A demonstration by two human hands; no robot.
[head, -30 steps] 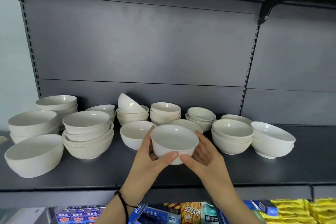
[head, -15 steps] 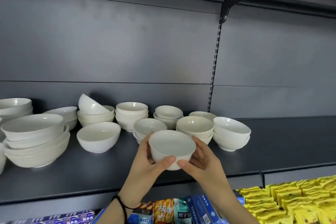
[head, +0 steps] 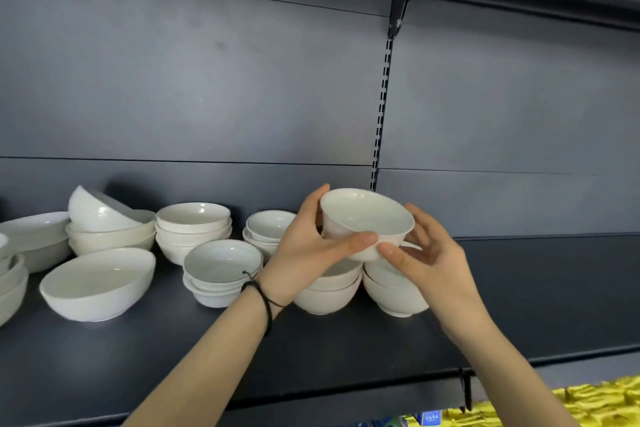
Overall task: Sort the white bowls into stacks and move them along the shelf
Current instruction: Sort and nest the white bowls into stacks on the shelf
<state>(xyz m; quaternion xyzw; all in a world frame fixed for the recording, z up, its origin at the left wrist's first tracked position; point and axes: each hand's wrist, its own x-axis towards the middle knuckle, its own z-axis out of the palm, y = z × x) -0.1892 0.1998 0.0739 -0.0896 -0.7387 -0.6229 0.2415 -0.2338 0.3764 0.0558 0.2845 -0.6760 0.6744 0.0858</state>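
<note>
The bowl point(head: 367, 222) is higher now than it was half a second ago. Then it sat low, close to the front edge of the shelf point(head: 519, 288). Now it is up in the air, right above two stacks point(head: 329, 291) that stand side by side, and it tips a little toward the person.

The left hand point(head: 308, 246) holds the bowl from 9 o'clock. Its thumb lies along the near side and its fingers curl round the back, the same as before. The right hand point(head: 429, 263) is at 3 o'clock. Its thumb tip presses the low side of the bowl and its fingers curve behind the rim, more spread out than before. Both hands grasp the bowl.

The view has swung to the right. The big bowls at the far 9 o'clock end are mostly cut off now, and more bare shelf shows at 3 o'clock. The other bowls have not moved. A small stack point(head: 221, 270) sits at 8 o'clock from the bowl, and a wide single bowl point(head: 98, 282) is farther out the same way.

A black band point(head: 266, 302) is on the left wrist. Yellow packs point(head: 606, 402) show at 5 o'clock, under the shelf
</note>
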